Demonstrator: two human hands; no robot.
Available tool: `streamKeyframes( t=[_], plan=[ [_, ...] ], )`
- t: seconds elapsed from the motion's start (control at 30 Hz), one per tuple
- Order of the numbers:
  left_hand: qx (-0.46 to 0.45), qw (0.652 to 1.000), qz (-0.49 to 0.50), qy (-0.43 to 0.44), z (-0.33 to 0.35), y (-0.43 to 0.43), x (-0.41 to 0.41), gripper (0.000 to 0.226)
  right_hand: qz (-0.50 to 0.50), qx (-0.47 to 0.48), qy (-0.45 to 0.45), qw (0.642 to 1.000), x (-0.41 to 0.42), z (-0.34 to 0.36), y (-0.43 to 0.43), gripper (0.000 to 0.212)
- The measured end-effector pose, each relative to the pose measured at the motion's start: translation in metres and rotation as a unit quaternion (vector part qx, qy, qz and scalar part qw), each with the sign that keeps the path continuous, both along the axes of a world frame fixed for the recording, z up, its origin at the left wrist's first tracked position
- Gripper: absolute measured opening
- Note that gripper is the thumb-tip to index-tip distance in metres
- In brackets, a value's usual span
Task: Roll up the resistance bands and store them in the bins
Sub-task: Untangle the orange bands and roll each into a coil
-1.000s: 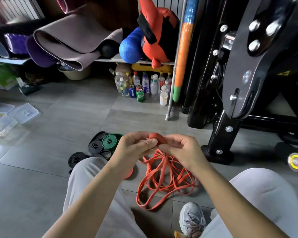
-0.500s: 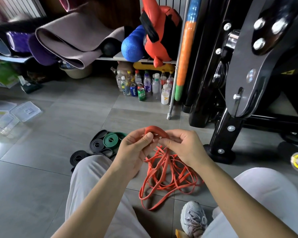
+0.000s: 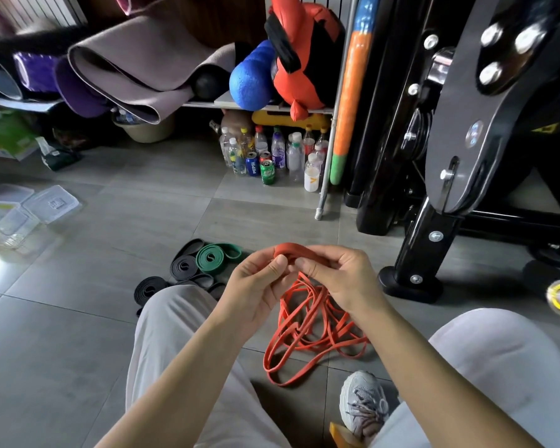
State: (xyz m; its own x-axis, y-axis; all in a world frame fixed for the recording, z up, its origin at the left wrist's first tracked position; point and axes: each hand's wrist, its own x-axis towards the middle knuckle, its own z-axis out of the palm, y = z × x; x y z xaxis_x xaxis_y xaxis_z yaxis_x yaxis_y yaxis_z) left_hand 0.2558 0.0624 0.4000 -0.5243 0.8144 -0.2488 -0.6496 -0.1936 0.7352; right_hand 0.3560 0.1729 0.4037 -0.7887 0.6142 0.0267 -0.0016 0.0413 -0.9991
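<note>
While fingers curl, both hands (image 3: 304, 279) pinch the orange band (image 3: 299, 252).

Loose light grey trousers (image 3: 162, 334) are worn; one leg is recorded left of the sneaker (image 3: 359, 389), the other right of it. The sneaker is noted as pale grey and white, with grey laces (image 3: 366, 412). Above it, the left hand (image 3: 256, 289), right hand (image 3: 343, 279) and both forearms are seen uncovered.

Mats (image 3: 126, 59) and a blue roller (image 3: 248, 80) lie on the shelf (image 3: 207, 104); bottles (image 3: 291, 156) stand under it, a machine (image 3: 466, 124) to its right.
</note>
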Motion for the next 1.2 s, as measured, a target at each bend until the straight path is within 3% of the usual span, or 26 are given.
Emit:
streamKeyframes(
  t=[0.03,0.07,0.1,0.13,0.17,0.23,0.3,0.33,0.37,0.4,0.57,0.7,0.8,0.93,1.0,1.03,1.07,1.13,1.2],
  plan=[
    [-0.025,1.000,-0.001,0.011,-0.005,0.001,0.000,0.018,-0.004,0.033,-0.020,0.999,0.001,-0.003,0.002,0.019],
    [-0.070,0.995,-0.002,0.077,-0.008,0.001,-0.001,0.017,-0.009,0.075,-0.049,0.996,0.002,-0.005,0.004,0.018],
    [-0.133,0.970,-0.002,0.205,-0.010,0.000,-0.005,0.020,-0.011,0.127,-0.084,0.988,0.004,-0.008,0.007,0.015],
    [-0.199,0.907,-0.001,0.371,-0.010,-0.001,-0.010,0.027,-0.003,0.182,-0.119,0.976,0.005,-0.010,0.010,0.011],
    [-0.242,0.814,-0.008,0.529,-0.009,-0.001,-0.014,0.033,0.013,0.234,-0.147,0.961,0.006,-0.012,0.013,0.012],
    [-0.264,0.639,-0.064,0.720,-0.003,0.001,-0.018,0.037,0.054,0.302,-0.172,0.936,0.006,-0.013,0.015,0.018],
    [-0.288,0.547,-0.133,0.775,0.005,0.006,-0.017,0.027,0.079,0.326,-0.168,0.927,0.004,-0.010,0.013,0.017],
    [-0.294,0.531,-0.142,0.782,0.009,0.007,-0.015,0.024,0.083,0.334,-0.165,0.924,0.003,-0.006,0.013,0.016],
    [-0.290,0.539,-0.131,0.780,0.012,0.008,-0.015,0.022,0.078,0.338,-0.164,0.924,0.003,-0.003,0.013,0.015],
    [-0.279,0.569,-0.106,0.766,0.015,0.007,-0.015,0.021,0.067,0.329,-0.162,0.928,0.003,0.001,0.014,0.016],
    [-0.232,0.773,-0.054,0.588,0.015,0.000,-0.016,0.016,0.018,0.181,-0.139,0.973,0.014,0.010,0.016,0.022],
    [-0.138,0.939,-0.008,0.314,0.001,-0.003,0.002,0.018,0.015,0.083,-0.068,0.994,0.019,0.007,0.001,0.022],
    [-0.054,0.991,-0.001,0.123,-0.001,-0.001,0.015,0.017,-0.006,0.028,-0.041,0.999,0.018,0.002,-0.005,0.024],
    [-0.009,1.000,-0.011,0.024,-0.002,-0.001,0.018,0.018,-0.003,0.033,-0.043,0.999,0.018,-0.001,-0.004,0.020],
    [-0.055,0.995,-0.023,0.082,-0.003,-0.002,0.013,0.014,0.019,0.070,-0.060,0.996,0.019,-0.002,-0.001,0.019],
    [-0.103,0.979,-0.026,0.175,-0.004,-0.004,0.008,0.014,0.026,0.104,-0.078,0.991,0.020,-0.004,0.001,0.017],
    [-0.155,0.942,-0.026,0.297,-0.004,-0.006,0.001,0.020,0.032,0.148,-0.103,0.983,0.019,-0.005,0.004,0.014],
    [-0.234,0.819,-0.043,0.522,0.002,-0.009,-0.012,0.026,0.053,0.242,-0.149,0.957,0.018,-0.007,0.009,0.015],
    [-0.278,0.703,-0.103,0.647,0.013,-0.011,-0.017,0.016,0.079,0.295,-0.162,0.938,0.016,-0.006,0.008,0.017]
  ],
)
